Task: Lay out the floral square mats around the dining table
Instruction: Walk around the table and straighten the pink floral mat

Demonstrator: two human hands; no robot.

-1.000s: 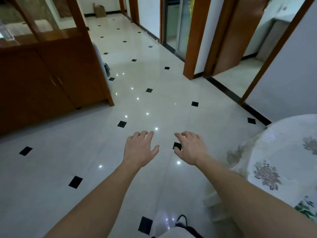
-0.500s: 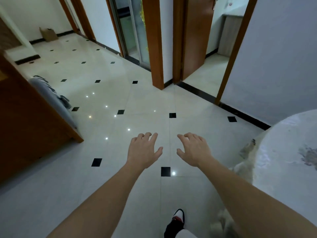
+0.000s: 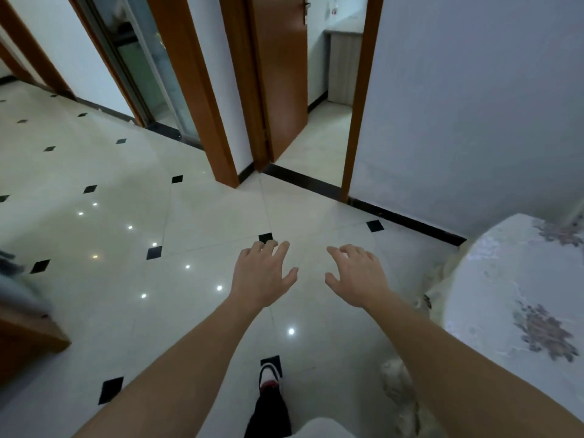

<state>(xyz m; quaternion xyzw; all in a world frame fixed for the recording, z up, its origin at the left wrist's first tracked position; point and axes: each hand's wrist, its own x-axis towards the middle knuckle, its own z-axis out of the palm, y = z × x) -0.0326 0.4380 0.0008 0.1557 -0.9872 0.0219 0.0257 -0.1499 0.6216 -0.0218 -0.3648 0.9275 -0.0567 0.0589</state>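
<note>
Left of the worktop (image 3: 493, 267), nearest the camera: one shoe (image 3: 269, 374) on the tiled floor (image 3: 196, 311), person on foot beside the round edge.

Further out, the left hand (image 3: 262, 276) and right hand (image 3: 357, 278) were held out level, palms down, over the floor and clear of the worktop. The fingers (image 3: 281, 248) of the left were spread and relaxed. The fingers (image 3: 350, 249) of the right were loosely apart too. Neither held anything, so no mat in either hand.

Mats: could not pick out a loose floral square anywhere. The worktop carried a pale cover with flower motifs (image 3: 543, 333); print or laid mat, could not tell. So the task's thing, if in view at all, sat on the worktop, to the right of the right hand and well apart from its fingers.

Step, my read: transit, either fetching the stack or walking to the next seat. Next move needs a mat located and gripped, or a turn toward the worktop.

Beyond the worktop's far-left side: open doorway (image 3: 319, 137), wooden door (image 3: 281, 74) swung in.
</note>
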